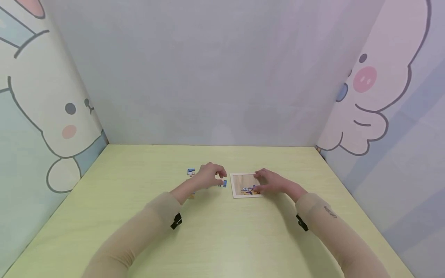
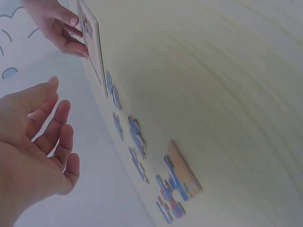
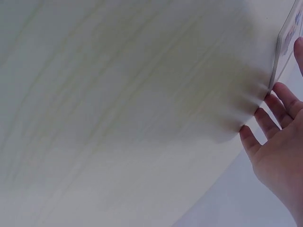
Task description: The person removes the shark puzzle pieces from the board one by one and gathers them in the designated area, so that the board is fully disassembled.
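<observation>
Head view: left hand (image 1: 208,177) hovers, fingers loosely curled and holding nothing, over loose puzzle pieces (image 1: 191,172); right hand (image 1: 271,182) rests spread fingers on the puzzle tray (image 1: 245,185) on the worktop (image 1: 222,231). Left wrist view: relaxed open palm (image 2: 33,151) above scattered pieces (image 2: 137,137). Right wrist view: straight fingers (image 3: 279,101) touch the tray's edge (image 3: 284,42).

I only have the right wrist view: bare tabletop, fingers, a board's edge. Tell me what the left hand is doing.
Observer: The left hand hovers over loose puzzle pieces lying left of the board, fingers relaxed, holding nothing.
Operator: Say what's on the board.
Observer: A few pieces sit along its near edge; the rest of it is bare.
Operator: Now place the right hand for me.
Observer: The right hand rests its fingertips on the board, right by those pieces.
</observation>
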`<state>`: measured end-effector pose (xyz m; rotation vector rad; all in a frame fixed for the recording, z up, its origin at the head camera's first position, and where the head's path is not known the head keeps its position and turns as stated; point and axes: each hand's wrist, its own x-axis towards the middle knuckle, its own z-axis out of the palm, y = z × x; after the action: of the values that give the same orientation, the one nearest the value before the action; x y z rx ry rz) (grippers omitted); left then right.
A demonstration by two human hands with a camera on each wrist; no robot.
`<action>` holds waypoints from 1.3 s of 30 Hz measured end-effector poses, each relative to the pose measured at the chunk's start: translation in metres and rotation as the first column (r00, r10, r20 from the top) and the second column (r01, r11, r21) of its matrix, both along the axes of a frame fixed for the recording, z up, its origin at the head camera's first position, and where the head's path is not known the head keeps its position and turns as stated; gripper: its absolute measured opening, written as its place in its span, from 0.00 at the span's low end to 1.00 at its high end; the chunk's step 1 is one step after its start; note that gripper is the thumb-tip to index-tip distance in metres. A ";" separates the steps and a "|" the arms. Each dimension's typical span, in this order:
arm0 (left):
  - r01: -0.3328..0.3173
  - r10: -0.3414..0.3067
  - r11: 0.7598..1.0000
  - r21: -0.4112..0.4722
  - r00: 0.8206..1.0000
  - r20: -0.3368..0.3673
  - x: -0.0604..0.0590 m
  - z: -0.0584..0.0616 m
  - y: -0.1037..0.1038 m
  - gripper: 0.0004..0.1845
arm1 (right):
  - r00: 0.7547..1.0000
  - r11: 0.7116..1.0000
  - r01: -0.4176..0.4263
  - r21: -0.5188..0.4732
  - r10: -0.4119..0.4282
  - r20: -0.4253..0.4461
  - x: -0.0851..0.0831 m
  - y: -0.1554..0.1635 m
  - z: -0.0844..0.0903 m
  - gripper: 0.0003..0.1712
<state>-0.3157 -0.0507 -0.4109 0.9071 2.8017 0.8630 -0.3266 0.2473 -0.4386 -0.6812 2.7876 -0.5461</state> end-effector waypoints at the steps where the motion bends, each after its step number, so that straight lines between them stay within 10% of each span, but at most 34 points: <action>1: 0.005 -0.005 1.000 0.002 1.000 -0.002 -0.001 -0.001 0.004 0.11 | 1.000 1.000 -0.008 -0.004 0.008 0.009 0.000 0.001 0.001 0.38; 19: 0.047 -0.041 0.997 -0.057 0.994 0.102 -0.011 -0.023 0.065 0.15 | 0.998 0.995 -0.057 -0.080 0.058 0.010 -0.005 0.011 -0.008 0.38; 39: 0.065 -0.057 0.981 -0.183 0.997 0.049 -0.013 -0.036 0.076 0.10 | 0.999 0.997 -0.043 -0.071 0.043 0.000 -0.004 0.008 -0.007 0.36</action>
<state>-0.3287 0.0257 -0.4472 0.9287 2.7441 0.5955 -0.3309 0.2550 -0.4458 -0.7527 2.7569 -0.6389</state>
